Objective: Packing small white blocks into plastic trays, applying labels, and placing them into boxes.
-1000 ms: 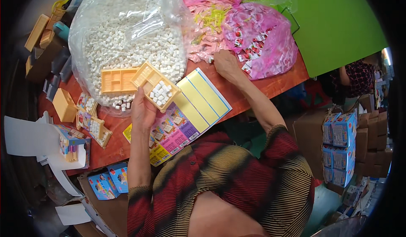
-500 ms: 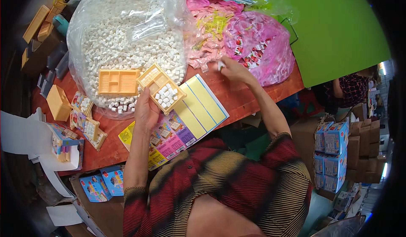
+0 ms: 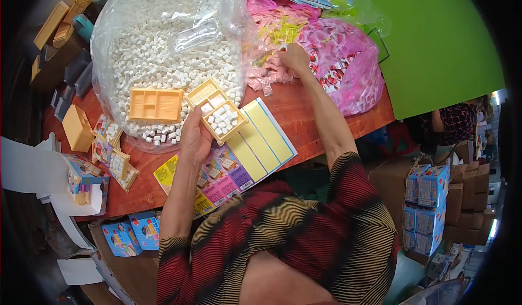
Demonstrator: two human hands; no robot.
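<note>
My left hand [image 3: 196, 139] grips a pale orange compartment tray [image 3: 243, 123], tilted above a printed card sheet. One of its compartments is filled with white cubes [image 3: 223, 119]; the others are hard to make out. At the far side of the table, my right hand [image 3: 296, 59] has its fingers closed over a heap of pink sachets [image 3: 272, 77]. A small packet with red on it [image 3: 283, 48] shows at those fingertips. A second orange tray [image 3: 156, 105], bare inside, lies on the big clear bag of white cubes [image 3: 168, 71].
Beside the sachets sits a pink bag [image 3: 353, 95] of red-and-white packets. The printed sheet [image 3: 261, 136] lies near the table's front edge. Filled trays [image 3: 117, 161] and an open carton [image 3: 87, 182] stand at left. A green panel [image 3: 435, 49] rises at right.
My right hand has moved farther away, onto the pink sachets. The left hand and its tray have shifted slightly right in the picture.
</note>
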